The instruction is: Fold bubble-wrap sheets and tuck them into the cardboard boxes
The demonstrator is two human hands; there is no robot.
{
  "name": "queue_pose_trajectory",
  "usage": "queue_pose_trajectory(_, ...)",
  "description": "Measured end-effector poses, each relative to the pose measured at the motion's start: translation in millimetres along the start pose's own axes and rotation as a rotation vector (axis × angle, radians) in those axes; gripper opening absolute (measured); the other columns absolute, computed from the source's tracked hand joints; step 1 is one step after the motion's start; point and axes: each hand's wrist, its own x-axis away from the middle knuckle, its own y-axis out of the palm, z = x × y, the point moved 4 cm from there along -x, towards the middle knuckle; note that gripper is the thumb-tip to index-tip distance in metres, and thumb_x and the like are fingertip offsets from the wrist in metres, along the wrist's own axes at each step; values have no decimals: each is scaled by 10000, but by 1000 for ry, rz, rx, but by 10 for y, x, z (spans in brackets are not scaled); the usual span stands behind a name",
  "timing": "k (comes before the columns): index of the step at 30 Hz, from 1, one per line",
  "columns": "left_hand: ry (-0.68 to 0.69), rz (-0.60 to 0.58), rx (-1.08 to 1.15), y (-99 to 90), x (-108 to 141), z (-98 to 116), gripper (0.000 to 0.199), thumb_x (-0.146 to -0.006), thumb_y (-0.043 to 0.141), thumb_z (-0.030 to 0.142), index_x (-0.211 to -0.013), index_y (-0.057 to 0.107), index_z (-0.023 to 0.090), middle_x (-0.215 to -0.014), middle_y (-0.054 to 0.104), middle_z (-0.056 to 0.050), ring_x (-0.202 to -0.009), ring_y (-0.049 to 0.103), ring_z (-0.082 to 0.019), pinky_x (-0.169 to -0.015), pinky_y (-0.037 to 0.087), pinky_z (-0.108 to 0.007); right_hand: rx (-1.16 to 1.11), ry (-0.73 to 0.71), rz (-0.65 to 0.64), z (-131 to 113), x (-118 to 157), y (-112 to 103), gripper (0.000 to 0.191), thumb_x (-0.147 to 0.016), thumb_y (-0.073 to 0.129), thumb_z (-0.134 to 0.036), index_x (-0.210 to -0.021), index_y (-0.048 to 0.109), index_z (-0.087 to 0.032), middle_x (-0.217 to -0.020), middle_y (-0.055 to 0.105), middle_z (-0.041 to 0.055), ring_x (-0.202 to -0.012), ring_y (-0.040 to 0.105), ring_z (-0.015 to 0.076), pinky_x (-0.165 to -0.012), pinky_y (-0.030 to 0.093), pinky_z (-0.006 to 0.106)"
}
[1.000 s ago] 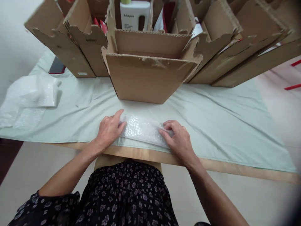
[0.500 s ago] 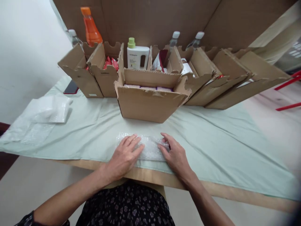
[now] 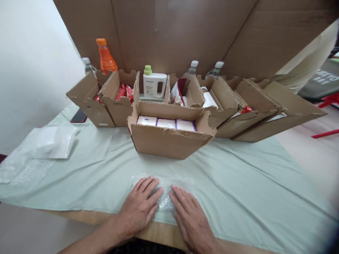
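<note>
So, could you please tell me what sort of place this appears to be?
Probably a makeshift packing or storage corner indoors: open cardboard boxes stand in a row on a cloth-covered table, and bubble wrap lies near the front edge.

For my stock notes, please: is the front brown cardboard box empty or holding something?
Not empty: the box is open at the top, and three white packs with purple edges show inside.

The bubble wrap (image 3: 165,201) is clear whitish, the cloth (image 3: 238,201) pale green
</note>
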Motion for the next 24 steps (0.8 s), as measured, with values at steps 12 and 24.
queue_pose_trajectory(12, -125, -21, 101, -346, 247, -314, 340, -1014, 553, 231, -1341, 614, 164, -1549, 498, -196, -1503, 398, -360, -1218, 372, -577, -194, 361, -16, 603, 395, -484, 186, -1029, 565, -258, -1172, 678, -221, -1261, 722, 118, -1145, 690, 283, -929, 514, 434)
queue_pose_trajectory(24, -516, -272, 84, -400, -48, -823, 157, -773, 723, 294, -892, 663, 211, -929, 646, -77, -961, 582, -300, -861, 512, -443, -249, 381, -251, 609, -302, -108, 128, -874, 661, -317, -824, 621, -206, -1275, 701, 144, -1094, 658, 348, -861, 504, 474)
